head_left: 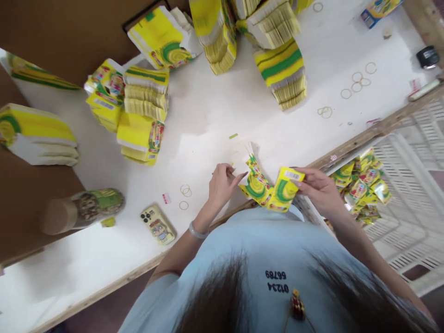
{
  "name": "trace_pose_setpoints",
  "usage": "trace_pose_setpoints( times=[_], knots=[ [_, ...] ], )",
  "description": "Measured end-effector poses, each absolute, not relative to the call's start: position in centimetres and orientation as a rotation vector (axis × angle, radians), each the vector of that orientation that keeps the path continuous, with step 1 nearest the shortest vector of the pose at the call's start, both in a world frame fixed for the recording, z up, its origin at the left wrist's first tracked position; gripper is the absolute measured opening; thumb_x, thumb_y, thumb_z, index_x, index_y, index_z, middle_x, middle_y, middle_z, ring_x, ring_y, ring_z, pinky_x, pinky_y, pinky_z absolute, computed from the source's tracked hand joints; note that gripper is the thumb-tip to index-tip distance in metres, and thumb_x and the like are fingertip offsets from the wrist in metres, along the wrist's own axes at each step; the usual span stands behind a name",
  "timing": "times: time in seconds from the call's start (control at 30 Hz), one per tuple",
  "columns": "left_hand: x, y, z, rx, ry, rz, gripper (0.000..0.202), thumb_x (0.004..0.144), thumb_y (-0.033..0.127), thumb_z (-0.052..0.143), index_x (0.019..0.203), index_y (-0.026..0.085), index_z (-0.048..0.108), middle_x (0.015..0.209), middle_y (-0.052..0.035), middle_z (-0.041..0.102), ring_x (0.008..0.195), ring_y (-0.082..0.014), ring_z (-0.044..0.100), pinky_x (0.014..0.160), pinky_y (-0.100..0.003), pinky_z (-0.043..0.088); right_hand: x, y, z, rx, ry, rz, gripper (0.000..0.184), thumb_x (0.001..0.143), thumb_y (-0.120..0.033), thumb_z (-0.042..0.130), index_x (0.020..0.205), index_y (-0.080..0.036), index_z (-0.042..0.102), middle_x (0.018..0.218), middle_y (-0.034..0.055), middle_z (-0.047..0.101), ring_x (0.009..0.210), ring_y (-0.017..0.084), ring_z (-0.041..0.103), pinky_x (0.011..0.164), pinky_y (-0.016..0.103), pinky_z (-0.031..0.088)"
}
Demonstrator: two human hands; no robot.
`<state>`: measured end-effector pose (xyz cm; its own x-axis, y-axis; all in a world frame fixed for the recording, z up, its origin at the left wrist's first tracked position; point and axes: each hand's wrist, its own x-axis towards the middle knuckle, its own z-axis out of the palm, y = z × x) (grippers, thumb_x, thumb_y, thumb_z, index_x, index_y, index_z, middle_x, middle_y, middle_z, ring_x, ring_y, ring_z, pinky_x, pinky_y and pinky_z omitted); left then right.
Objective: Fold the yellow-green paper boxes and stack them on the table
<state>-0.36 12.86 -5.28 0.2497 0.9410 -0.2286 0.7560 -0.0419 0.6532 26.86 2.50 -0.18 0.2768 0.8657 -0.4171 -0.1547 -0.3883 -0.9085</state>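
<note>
My left hand (222,184) is closed, fingers pinched on a flat yellow-green carton (256,182) at the near edge of the white table (215,111). My right hand (319,188) grips a folded yellow carton with a barcode (286,187), which touches the flat one. Both cartons sit just in front of my chest. A few white flaps stick up behind the flat carton.
Stacks of flat yellow cartons (145,99) (282,74) stand across the table. Rubber bands (357,81) lie at the right and near a phone (157,225). A bottle (83,210) lies at the left. A white crate (409,194) at the right holds finished cartons (364,182).
</note>
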Motion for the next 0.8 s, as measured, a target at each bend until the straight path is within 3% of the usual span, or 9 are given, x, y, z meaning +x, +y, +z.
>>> trace_pose_setpoints(
  times=[0.1, 0.17, 0.23, 0.3, 0.43, 0.6, 0.67, 0.73, 0.8],
  knots=[
    [-0.8, 13.1, -5.2, 1.860, 1.477, 0.228, 0.030, 0.094, 0.046, 0.066, 0.082, 0.021, 0.054, 0.077, 0.0006, 0.058, 0.071, -0.0168, 0.056, 0.066, -0.029, 0.041, 34.0, 0.3, 2.1, -2.053, -0.885, 0.919, 0.049, 0.075, -0.058, 0.077, 0.111, -0.026, 0.076, 0.109, 0.0122, 0.079, 0.085, 0.030, 0.075, 0.078, 0.055, 0.063],
    [-1.0, 13.4, -4.9, 1.886, 1.393, 0.317, 0.033, 0.097, 0.044, 0.060, 0.076, 0.021, 0.051, 0.073, 0.0015, 0.055, 0.066, -0.0146, 0.054, 0.062, -0.027, 0.040, 38.3, -0.9, 3.7, -2.529, -1.167, 0.594, 0.052, 0.087, -0.061, 0.060, 0.121, -0.024, 0.074, 0.115, 0.0170, 0.076, 0.109, 0.043, 0.072, 0.093, 0.072, 0.052],
    [-1.0, 13.7, -4.3, 1.890, 1.297, 0.475, 0.036, 0.100, 0.043, 0.055, 0.073, 0.021, 0.049, 0.072, 0.0021, 0.051, 0.063, -0.0125, 0.052, 0.058, -0.025, 0.040, 39.9, -1.0, 4.6, -2.630, -1.388, 0.295, 0.063, 0.093, -0.062, 0.052, 0.139, -0.022, 0.064, 0.130, 0.0165, 0.069, 0.134, 0.054, 0.054, 0.106, 0.078, 0.039],
    [-0.4, 14.0, -3.5, 1.862, 1.190, 0.625, 0.036, 0.103, 0.042, 0.050, 0.074, 0.021, 0.047, 0.069, 0.0037, 0.045, 0.058, -0.0101, 0.048, 0.052, -0.022, 0.039, 37.8, 0.5, 4.2, -2.352, -1.554, 0.216, 0.063, 0.097, -0.058, 0.053, 0.152, -0.026, 0.049, 0.145, 0.0113, 0.061, 0.144, 0.052, 0.044, 0.115, 0.073, 0.035],
    [1.7, 14.1, -1.3, 1.857, 0.972, 0.845, 0.033, 0.106, 0.039, 0.046, 0.078, 0.021, 0.048, 0.065, 0.0064, 0.039, 0.050, -0.0068, 0.043, 0.047, -0.019, 0.034, 26.8, 5.5, 0.7, -1.680, -1.684, 0.394, 0.060, 0.098, -0.051, 0.059, 0.150, -0.026, 0.043, 0.146, 0.0144, 0.059, 0.133, 0.037, 0.058, 0.110, 0.062, 0.050],
    [3.0, 13.6, 0.3, 1.788, 1.010, 1.012, 0.033, 0.107, 0.037, 0.046, 0.079, 0.020, 0.051, 0.066, 0.0052, 0.043, 0.052, -0.0070, 0.043, 0.050, -0.021, 0.036, 18.5, 8.2, -1.6, -1.491, -1.656, 0.411, 0.044, 0.103, -0.038, 0.052, 0.145, -0.023, 0.048, 0.111, 0.0119, 0.073, 0.093, 0.025, 0.071, 0.083, 0.040, 0.061],
    [3.0, 13.5, 0.0, 1.755, 0.977, 1.086, 0.030, 0.106, 0.040, 0.046, 0.085, 0.021, 0.054, 0.074, 0.0021, 0.052, 0.062, -0.0094, 0.052, 0.056, -0.022, 0.043, 18.5, 8.1, -1.5, -1.469, -1.632, 0.377, 0.040, 0.104, -0.033, 0.049, 0.143, -0.023, 0.050, 0.110, 0.0108, 0.074, 0.092, 0.023, 0.072, 0.083, 0.037, 0.060],
    [3.1, 13.2, -0.9, 1.760, 0.844, 1.120, 0.030, 0.101, 0.053, 0.052, 0.106, 0.023, 0.056, 0.103, -0.0067, 0.063, 0.093, -0.0177, 0.064, 0.073, -0.028, 0.054, 19.1, 7.9, -1.4, -1.461, -1.626, 0.373, 0.039, 0.106, -0.032, 0.044, 0.143, -0.023, 0.050, 0.112, 0.0104, 0.074, 0.095, 0.023, 0.072, 0.084, 0.035, 0.060],
    [3.5, 12.8, -1.9, 1.802, 0.694, 1.063, 0.062, 0.093, 0.065, 0.060, 0.139, 0.027, 0.044, 0.141, -0.0172, 0.051, 0.134, -0.0312, 0.053, 0.098, -0.044, 0.056, 19.5, 7.8, -1.6, -1.463, -1.627, 0.344, 0.040, 0.107, -0.035, 0.036, 0.142, -0.023, 0.051, 0.112, 0.0103, 0.073, 0.097, 0.024, 0.072, 0.085, 0.038, 0.060]
  ],
)
